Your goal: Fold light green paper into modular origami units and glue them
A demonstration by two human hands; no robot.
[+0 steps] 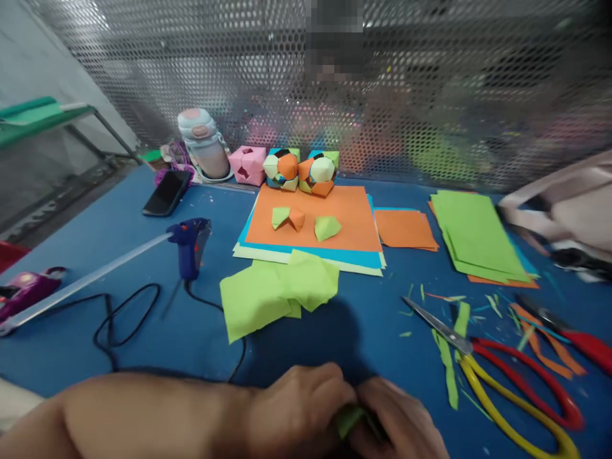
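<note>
- In the head view, the left hand (299, 405) and right hand (404, 417) are together above the near edge of the tabletop (382, 338), both clamped on a small green paper piece (350, 419), partly hidden between blurred fingers.
- Just beyond the hands, loose green sheets (258, 293) overlap one another.
- Farther beyond, large sheets topped with orange (354, 210) carry a green-and-orange folded piece (296, 219) and a green folded piece (327, 227).
- Behind those stand a pink paper cube (258, 167) and two multicoloured cubes (288, 167), beside a bottle (208, 153).
- Beyond the left forearm lie a blue glue gun (189, 252), its long glue stick (95, 271) pointing away leftward, and a phone (167, 192).
- Right of the hands, scissors (463, 345) lie among paper offcuts (447, 373).
- Beyond the scissors, a green-topped paper stack (478, 233) rests near a smaller orange-topped stack (406, 228).
</note>
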